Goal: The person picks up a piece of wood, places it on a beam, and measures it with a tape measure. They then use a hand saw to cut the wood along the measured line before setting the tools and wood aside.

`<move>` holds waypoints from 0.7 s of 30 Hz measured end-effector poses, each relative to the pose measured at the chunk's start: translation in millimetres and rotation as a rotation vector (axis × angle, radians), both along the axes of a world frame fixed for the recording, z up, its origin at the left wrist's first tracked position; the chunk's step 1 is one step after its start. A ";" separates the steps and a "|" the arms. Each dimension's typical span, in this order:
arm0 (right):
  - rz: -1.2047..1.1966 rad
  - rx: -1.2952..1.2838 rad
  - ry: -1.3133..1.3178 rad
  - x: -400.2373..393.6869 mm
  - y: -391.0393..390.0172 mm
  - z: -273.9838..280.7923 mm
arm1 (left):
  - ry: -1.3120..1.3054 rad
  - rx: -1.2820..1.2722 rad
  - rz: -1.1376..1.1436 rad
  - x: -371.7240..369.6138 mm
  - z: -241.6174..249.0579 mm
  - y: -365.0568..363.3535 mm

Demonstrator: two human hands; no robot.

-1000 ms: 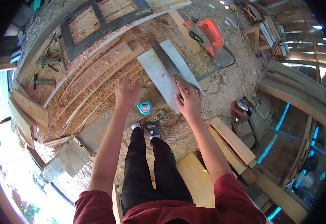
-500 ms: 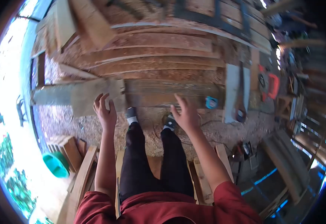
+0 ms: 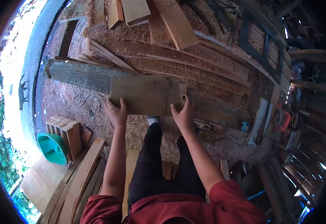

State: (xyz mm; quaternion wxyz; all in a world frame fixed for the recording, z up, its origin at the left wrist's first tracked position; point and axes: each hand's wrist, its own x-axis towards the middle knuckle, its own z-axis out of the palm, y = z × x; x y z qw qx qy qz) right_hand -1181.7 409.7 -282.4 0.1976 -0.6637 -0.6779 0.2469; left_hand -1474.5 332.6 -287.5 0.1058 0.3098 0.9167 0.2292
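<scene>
Both hands now grasp a short, wide board (image 3: 145, 95) at the centre of the frame. A second ago the right hand rested on the handle of a saw lying across a pale plank, and the left hand hovered open over the sawdust; half a second ago both hands were empty and reaching toward the weathered board as the view swung left. Now the saw is let go and the board is taken up, so the work has moved from the saw to handling this piece of wood.

The left hand (image 3: 115, 113) clamps the board's lower left edge, thumb on top and fingers wrapped underneath. The right hand (image 3: 183, 113) does the same at the lower right corner, fingers curled over the edge. Each grip is pressed tight on the wood. The board lies flat and level, just in front of a long grey beam (image 3: 81, 74) that runs from the left of the frame behind it; whether it rests on the beam or is lifted clear cannot be told.

Sawdust-covered planks (image 3: 193, 56) lie beyond, in the upper half. A green basin (image 3: 53, 149) sits at lower left beside stacked wood blocks (image 3: 69, 131). At far right are a blue tape measure (image 3: 244, 126) and an orange power tool (image 3: 284, 121).

No brand, label or writing can be read anywhere; everything is too small or blurred.
</scene>
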 end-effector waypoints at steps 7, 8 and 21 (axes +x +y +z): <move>-0.374 -0.188 0.654 106.9 -5.8 6.2 | -0.251 0.315 -0.122 86.4 48.2 35.4; -0.360 -0.295 0.568 143.1 -9.9 6.5 | -0.476 0.413 -0.071 104.3 55.5 47.1; -0.682 -0.304 1.898 431.7 -60.6 134.6 | -1.970 0.588 -0.624 336.4 59.9 222.2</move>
